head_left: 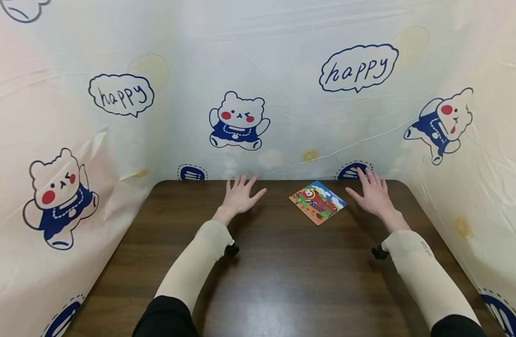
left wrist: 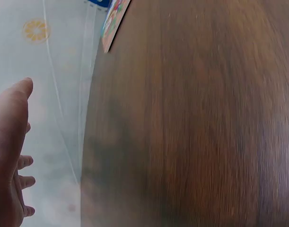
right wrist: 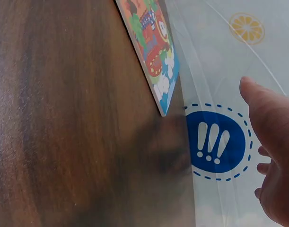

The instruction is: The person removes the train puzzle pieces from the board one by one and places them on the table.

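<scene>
A square, flat, colourful picture board (head_left: 318,202), perhaps a puzzle, lies turned on a corner near the table's far edge. It shows a red cartoon vehicle, green plants and blue sky. My left hand (head_left: 239,196) is to its left, fingers spread and holding nothing. To its right, and closer, my right hand (head_left: 372,193) is also spread, with nothing in it. In the right wrist view the board (right wrist: 156,52) lies flat, apart from the right hand (right wrist: 274,146). Only a corner of the board (left wrist: 115,21) enters the left wrist view, away from the left hand (left wrist: 9,151).
The brown wooden table (head_left: 279,271) has rounded far corners. A pale curtain (head_left: 283,112) printed with bears and "happy" bubbles hangs behind it and along both sides. Each wrist wears a small black camera (head_left: 232,249) below a cream sleeve (head_left: 195,262).
</scene>
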### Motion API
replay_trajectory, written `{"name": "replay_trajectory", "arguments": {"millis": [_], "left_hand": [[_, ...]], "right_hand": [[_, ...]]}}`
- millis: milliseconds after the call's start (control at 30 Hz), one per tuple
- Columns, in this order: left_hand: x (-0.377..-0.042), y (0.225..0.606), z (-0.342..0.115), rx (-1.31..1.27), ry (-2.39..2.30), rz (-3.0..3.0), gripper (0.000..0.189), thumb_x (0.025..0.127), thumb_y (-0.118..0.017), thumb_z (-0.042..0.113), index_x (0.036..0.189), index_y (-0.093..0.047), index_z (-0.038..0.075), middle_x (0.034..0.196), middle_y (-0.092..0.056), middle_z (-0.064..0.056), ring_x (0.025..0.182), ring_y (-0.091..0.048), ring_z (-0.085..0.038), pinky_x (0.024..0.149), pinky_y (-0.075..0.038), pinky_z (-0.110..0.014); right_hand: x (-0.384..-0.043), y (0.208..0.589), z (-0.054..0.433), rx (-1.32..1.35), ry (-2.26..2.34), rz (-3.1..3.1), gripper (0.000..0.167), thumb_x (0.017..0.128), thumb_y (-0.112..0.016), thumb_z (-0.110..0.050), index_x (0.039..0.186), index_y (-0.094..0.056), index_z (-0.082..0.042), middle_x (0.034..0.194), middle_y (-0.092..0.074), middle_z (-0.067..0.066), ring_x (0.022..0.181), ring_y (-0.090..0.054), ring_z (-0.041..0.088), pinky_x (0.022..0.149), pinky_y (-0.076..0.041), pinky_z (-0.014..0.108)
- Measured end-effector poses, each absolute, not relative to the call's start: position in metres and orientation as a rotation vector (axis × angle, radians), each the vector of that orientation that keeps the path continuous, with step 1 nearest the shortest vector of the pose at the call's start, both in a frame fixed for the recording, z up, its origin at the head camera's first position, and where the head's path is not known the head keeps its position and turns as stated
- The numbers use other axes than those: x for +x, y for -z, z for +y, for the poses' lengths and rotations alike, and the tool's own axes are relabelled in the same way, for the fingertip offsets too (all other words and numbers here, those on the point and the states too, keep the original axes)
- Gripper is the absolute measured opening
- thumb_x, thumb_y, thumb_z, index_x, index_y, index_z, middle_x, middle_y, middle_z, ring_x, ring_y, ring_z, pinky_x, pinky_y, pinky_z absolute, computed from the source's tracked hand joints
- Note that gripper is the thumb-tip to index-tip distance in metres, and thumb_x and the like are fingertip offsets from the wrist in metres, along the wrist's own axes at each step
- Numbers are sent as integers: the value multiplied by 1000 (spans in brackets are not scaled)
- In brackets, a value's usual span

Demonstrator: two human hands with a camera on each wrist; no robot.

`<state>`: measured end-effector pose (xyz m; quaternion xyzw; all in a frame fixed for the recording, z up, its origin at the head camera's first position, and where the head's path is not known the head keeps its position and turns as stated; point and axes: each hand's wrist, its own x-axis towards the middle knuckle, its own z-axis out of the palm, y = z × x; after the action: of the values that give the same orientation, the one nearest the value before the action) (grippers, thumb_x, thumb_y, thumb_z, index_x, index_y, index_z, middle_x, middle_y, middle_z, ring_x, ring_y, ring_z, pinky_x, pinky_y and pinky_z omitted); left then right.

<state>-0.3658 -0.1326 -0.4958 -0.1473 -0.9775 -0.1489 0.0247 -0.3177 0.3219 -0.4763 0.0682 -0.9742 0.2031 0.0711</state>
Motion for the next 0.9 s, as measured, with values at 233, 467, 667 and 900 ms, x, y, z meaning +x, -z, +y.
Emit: {"name": "replay_trajectory", "arguments": {"millis": [233,467,667,900], "left_hand": [[-372,503,-104,-533,450,-3056,80,109,-39,73,177,-26,33,186,-19,-14,172,-19,-42,136,-11,-74],[-370,519,-77,-637,464,-3076,79,110,-37,74,177,-23,35,186,-19,-14,172,-19,-42,136,-12,-74],[-368,530,-58,-695,495,-3102,78,110,-43,69,177,-26,32,185,-21,-15,173,-18,-41,135,-11,-75],[-368,532,-37,-800,525,-3104,77,111,-46,65,177,-26,30,186,-19,-14,174,-16,-39,136,-10,-74]], "right_hand": [[-317,482,323,191,-595,-2955,93,110,-59,-53,174,-19,0,177,-15,39,164,-14,62,132,-7,81],[-310,500,316,184,-550,-2994,94,109,-62,-50,174,-19,2,176,-20,39,163,-17,62,131,-8,81],[-304,512,302,251,-526,-3021,96,109,-63,-49,174,-17,3,177,-23,38,164,-20,59,131,-13,81],[-299,523,292,261,-591,-3063,95,110,-62,-50,174,-16,3,178,-23,35,167,-20,55,132,-13,79]]}}
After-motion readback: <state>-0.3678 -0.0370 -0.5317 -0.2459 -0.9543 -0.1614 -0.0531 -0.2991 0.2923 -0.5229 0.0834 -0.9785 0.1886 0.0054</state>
